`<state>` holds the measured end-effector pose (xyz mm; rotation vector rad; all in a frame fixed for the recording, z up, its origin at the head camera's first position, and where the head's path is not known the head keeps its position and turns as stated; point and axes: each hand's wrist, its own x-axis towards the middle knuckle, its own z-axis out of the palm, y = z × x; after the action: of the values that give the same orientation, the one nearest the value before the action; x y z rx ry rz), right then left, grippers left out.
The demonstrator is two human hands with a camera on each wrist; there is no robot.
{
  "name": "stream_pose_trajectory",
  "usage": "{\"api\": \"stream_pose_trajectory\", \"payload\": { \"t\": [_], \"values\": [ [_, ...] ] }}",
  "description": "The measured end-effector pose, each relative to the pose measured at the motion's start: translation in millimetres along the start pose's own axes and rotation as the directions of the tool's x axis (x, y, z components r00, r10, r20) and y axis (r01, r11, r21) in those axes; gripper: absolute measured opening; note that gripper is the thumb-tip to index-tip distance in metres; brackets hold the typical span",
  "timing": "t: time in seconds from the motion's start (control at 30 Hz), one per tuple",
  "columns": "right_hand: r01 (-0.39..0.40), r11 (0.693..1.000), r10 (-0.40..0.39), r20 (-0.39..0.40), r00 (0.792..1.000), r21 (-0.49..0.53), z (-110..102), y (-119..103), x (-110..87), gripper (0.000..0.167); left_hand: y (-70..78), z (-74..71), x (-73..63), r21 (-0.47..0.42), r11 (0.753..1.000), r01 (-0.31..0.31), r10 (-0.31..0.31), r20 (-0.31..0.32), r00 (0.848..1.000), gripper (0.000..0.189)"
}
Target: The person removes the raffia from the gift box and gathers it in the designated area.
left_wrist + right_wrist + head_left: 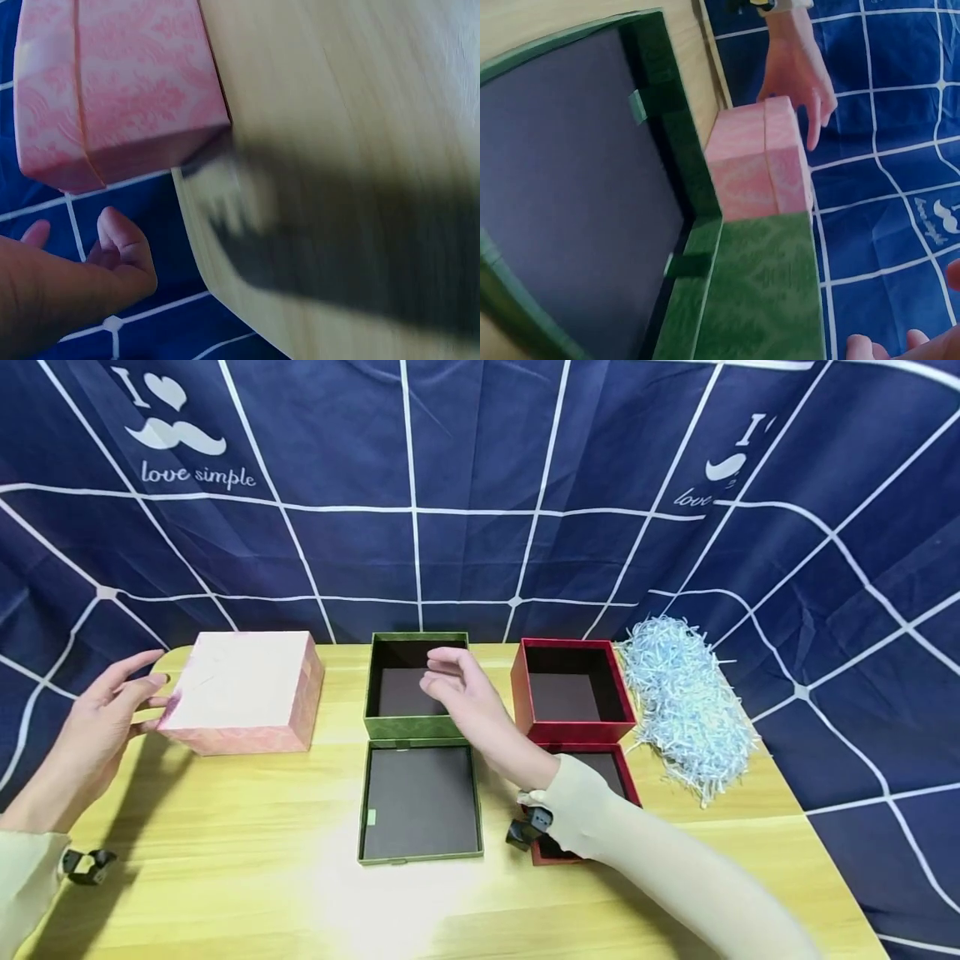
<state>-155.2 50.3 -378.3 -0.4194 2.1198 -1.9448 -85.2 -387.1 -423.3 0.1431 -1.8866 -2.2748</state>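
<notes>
A closed pink patterned box (238,681) stands at the table's left. My left hand (105,727) is at its left side with loosely bent fingers, holding nothing; whether the fingertips touch the box I cannot tell. In the left wrist view, the left hand (82,277) shows beside the pink box (127,82). My right hand (472,697) hovers over the right part of the green box (412,727), fingers loosely curled around nothing. That box is uncovered, with a dark inside. In front of it lies the green lid (422,802), inner side up.
An uncovered red box (585,732) stands right of the green one. Its red lid (630,781) lies in front, partly hidden by my right forearm. A heap of pale blue shredded paper (690,702) is at the far right. A dark blue cloth (480,552) hangs behind the table.
</notes>
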Motion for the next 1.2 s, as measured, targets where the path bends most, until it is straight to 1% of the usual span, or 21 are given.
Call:
{"api": "stream_pose_trajectory", "payload": {
  "t": [0.13,0.2,0.3,0.43,0.5,0.6,0.7,0.8,0.87,0.93,1.0,1.07,1.13,1.2],
  "values": [
    [-0.010,1.000,0.010,0.029,1.000,0.006,16,-4,4.6,0.051,-1.6,-7.7,5.4,-0.029,0.999,0.012,-0.010,0.066,0.998,0.041],
    [-0.013,1.000,0.011,0.055,0.998,0.024,24,-6,6.6,0.052,-2.2,-10.3,8.5,-0.030,0.999,0.022,-0.019,0.100,0.995,0.042],
    [-0.021,0.999,0.019,0.104,0.994,0.023,38,-7,9.8,0.054,-3.1,-12.8,12.8,-0.032,0.999,0.036,-0.031,0.144,0.989,0.043],
    [-0.062,0.998,0.065,0.189,0.980,-0.023,55,-7,13.4,0.064,-6.1,-13.2,18.8,-0.081,0.996,0.045,-0.028,0.200,0.979,0.049],
    [-0.083,0.996,0.087,0.221,0.971,-0.028,64,-7,15.1,0.068,-7.9,-13.0,21.7,-0.105,0.993,0.045,-0.020,0.228,0.973,0.052],
    [-0.079,0.995,0.091,0.247,0.965,-0.059,77,-4,19.1,0.070,-10.4,-12.6,24.7,-0.126,0.991,0.049,-0.016,0.254,0.967,0.054],
    [-0.053,0.994,0.077,0.255,0.964,-0.098,89,-1,24.6,0.069,-12.4,-12.2,25.4,-0.107,0.993,0.049,-0.019,0.263,0.965,0.054],
    [-0.033,0.992,0.064,0.252,0.966,-0.125,99,2,31.1,0.070,-14.0,-10.0,26.8,-0.043,0.999,0.027,-0.015,0.253,0.967,0.053],
    [-0.036,0.989,0.071,0.246,0.967,-0.142,105,4,35.1,0.070,-14.6,-8.5,27.9,0.012,1.000,0.010,-0.012,0.239,0.971,0.054],
    [-0.053,0.987,0.091,0.248,0.964,-0.154,110,6,38.0,0.072,-15.2,-7.8,29.0,0.040,0.999,0.001,-0.010,0.230,0.973,0.054],
    [-0.072,0.982,0.114,0.249,0.962,-0.173,116,9,39.8,0.073,-15.7,-7.9,29.8,0.047,0.999,0.000,-0.011,0.227,0.974,0.055],
    [-0.085,0.981,0.127,0.247,0.961,-0.177,122,11,41.2,0.074,-16.1,-8.9,30.5,0.026,1.000,0.006,-0.012,0.241,0.970,0.055],
    [-0.085,0.978,0.128,0.227,0.965,-0.193,128,14,42.7,0.074,-16.2,-10.1,30.6,0.021,1.000,0.006,-0.011,0.244,0.970,0.055],
    [-0.085,0.975,0.124,0.190,0.974,-0.205,134,15,44.6,0.072,-15.6,-11.0,30.7,0.021,1.000,0.004,-0.009,0.248,0.969,0.056]
  ]
}}
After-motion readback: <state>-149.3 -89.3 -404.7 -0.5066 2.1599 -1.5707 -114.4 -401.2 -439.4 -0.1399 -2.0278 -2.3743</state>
